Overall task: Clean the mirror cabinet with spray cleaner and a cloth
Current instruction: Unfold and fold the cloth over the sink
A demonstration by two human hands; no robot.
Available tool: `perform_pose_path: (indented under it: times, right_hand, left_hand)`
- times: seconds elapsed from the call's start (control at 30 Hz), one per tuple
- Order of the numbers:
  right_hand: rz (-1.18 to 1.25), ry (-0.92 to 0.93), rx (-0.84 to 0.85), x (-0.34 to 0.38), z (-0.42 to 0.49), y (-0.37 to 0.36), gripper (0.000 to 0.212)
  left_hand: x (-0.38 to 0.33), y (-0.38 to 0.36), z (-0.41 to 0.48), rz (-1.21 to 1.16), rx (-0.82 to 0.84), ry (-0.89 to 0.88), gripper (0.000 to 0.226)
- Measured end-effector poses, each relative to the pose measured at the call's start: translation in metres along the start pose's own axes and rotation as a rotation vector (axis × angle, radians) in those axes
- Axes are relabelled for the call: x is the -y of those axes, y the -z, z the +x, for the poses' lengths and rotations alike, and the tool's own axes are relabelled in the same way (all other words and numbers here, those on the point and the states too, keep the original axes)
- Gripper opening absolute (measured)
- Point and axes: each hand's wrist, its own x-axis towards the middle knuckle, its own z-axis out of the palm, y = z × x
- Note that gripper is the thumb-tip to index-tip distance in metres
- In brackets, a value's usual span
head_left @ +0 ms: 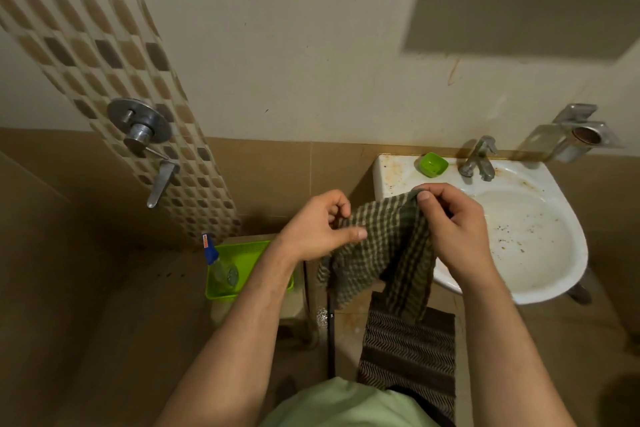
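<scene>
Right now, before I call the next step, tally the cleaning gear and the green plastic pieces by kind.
Cloths: 1, the checked cloth, gripped by the left hand and the right hand.
Spray bottles: 1, the spray bottle in the green basket.
Green plastic containers: 2, the green basket and the soap dish on the sink.
Total: 4.

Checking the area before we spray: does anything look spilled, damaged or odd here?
Yes. The sink rim and basin carry brown stains and dark specks, and a brownish streak runs down the wall above it. Nothing looks spilled or broken.
</scene>
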Motion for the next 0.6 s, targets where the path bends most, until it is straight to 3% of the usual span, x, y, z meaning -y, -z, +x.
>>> perform_pose_path:
  times: [0.13, 0.3, 0.43, 0.6]
  right_hand:
    - [-0.039, 0.016, -0.026, 0.008, -0.006, 0.005, 0.018]
    - [-0.083, 0.014, -0.096, 0.014, -0.012, 0.026, 0.018]
    - [-0.189, -0.024, -0.164, 0.007, -0.017, 0.042, 0.017]
    - [-0.298, -0.106, -0.261, -0.014, -0.024, 0.049, 0.013]
  left_hand:
    - [0.022, -0.019, -0.001, 0.105, 0.209, 0.116, 0.04]
    - [0.059, -0.041, -0.009, 0.376, 0.258, 0.187, 0.017]
    - [0.076, -0.05, -0.018, 0.474, 0.205, 0.225, 0.024]
    - [0.088, -0.049, -0.022, 0.438, 0.072, 0.289, 0.01]
